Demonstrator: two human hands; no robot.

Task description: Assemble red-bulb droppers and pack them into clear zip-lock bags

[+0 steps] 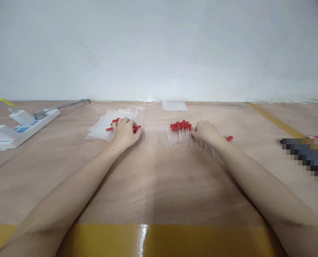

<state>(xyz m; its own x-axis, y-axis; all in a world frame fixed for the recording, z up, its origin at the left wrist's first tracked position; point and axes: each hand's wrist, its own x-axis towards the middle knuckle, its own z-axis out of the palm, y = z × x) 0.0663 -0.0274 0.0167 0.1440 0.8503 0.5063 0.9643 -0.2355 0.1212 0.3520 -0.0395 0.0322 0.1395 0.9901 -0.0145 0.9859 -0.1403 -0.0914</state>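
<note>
My left hand [125, 131] is closed at the edge of some clear plastic bags, its thumb and fingertips around a red rubber bulb [137, 129]. More red rubber bulbs [115, 121] lie on the bags beside it. To its right is a row of clear dropper tubes [149, 135] without bulbs. Farther right, several droppers with red bulbs [180, 125] lie side by side. My right hand [205, 130] is closed at the right end of that group; whatever its fingertips hold is hidden. Clear tubes [202, 144] show below it, and a red bulb [229, 138] lies past its wrist.
Clear zip bags [102, 125] are spread under the left hand. A small white-looking bag [174, 106] lies near the wall. The white power strip [38, 123] with plugs and cables sits at left. At right is a pixelated dark object [306, 157]. Yellow tape [175, 241] runs along the front.
</note>
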